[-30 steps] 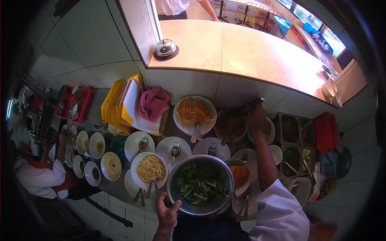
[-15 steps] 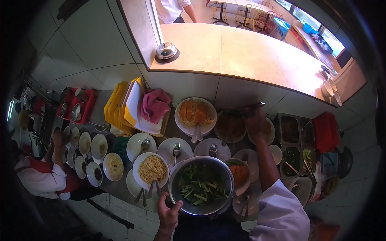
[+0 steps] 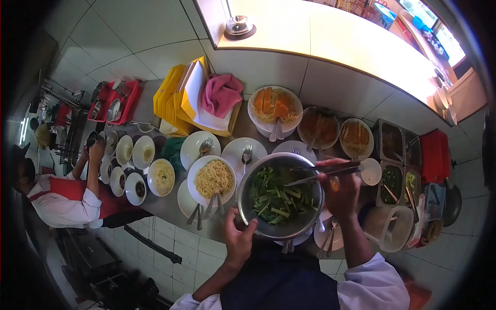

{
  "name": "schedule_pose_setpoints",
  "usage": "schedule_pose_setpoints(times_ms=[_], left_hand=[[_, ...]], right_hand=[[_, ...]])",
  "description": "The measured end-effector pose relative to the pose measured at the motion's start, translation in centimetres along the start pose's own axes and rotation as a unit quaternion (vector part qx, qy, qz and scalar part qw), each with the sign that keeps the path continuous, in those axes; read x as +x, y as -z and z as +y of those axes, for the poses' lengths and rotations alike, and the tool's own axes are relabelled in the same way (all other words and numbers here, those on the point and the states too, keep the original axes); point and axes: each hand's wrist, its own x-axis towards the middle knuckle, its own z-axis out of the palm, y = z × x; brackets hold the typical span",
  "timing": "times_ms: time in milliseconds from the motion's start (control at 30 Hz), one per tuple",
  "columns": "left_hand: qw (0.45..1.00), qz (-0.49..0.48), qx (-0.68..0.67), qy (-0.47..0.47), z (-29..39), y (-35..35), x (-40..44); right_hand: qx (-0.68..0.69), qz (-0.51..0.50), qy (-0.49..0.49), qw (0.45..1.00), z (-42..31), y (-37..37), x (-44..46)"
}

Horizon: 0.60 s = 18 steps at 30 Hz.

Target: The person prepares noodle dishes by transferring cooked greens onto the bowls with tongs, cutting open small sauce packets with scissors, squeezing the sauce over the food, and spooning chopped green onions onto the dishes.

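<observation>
My left hand [image 3: 239, 237] grips the rim of a steel bowl [image 3: 243, 206] at its lower left. Chopped green vegetables [image 3: 281, 201] lie inside. Dark tongs [image 3: 330, 171] are held in my right hand [image 3: 342, 191], their tips reaching over the greens from the right. Just left of the bowl is a bowl of noodles [image 3: 213, 178] with cutlery. Behind stand a plate of noodles with sliced orange-brown topping [image 3: 274, 105], a bowl of reddish-brown food [image 3: 316, 128] and another topped bowl [image 3: 356, 137].
Metal food containers [image 3: 391, 183], a plastic tub [image 3: 395, 230] and a red bin [image 3: 435, 155] stand at right. Yellow folders [image 3: 171, 93] and a pink cloth [image 3: 222, 94] sit at back left. A co-worker [image 3: 70, 199] stands at left beside several bowls [image 3: 143, 151].
My right hand has come back from the rear bowls to the steel bowl, bringing the tongs over the greens. The view has shifted, and the person beyond the counter is out of sight.
</observation>
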Motion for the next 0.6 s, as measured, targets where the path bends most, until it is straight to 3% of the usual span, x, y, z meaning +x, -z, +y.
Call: schedule_pose_setpoints(times_ms=[100, 200, 367, 467, 533, 600], left_hand=[[1.000, -0.007, 0.007, -0.029, 0.2, 0.0, -0.1], [0.998, -0.044, 0.035, -0.006, 1.5, 0.6, -0.3], [0.996, -0.091, 0.027, 0.002, 2.4, 1.8, -0.7], [0.996, -0.089, 0.017, 0.009, 2.4, 2.0, -1.0], [0.996, -0.087, 0.009, -0.004, 2.1, 2.0, -1.1], [0.996, -0.084, 0.002, -0.019, 1.9, 2.0, -1.2]], right_hand=[[0.066, 0.008, -0.006, 0.998, -0.7, -1.5, -1.2], [0.036, -0.106, 0.013, 0.994, -0.2, -0.2, -1.0], [0.008, -0.178, 0.034, 0.983, 0.2, -0.1, -1.1], [0.001, -0.173, 0.077, 0.982, 0.0, -0.3, -2.0], [-0.015, -0.035, 0.012, 0.999, -0.5, -0.2, -2.4], [0.006, 0.016, -0.044, 0.999, -1.2, 0.1, -2.6]])
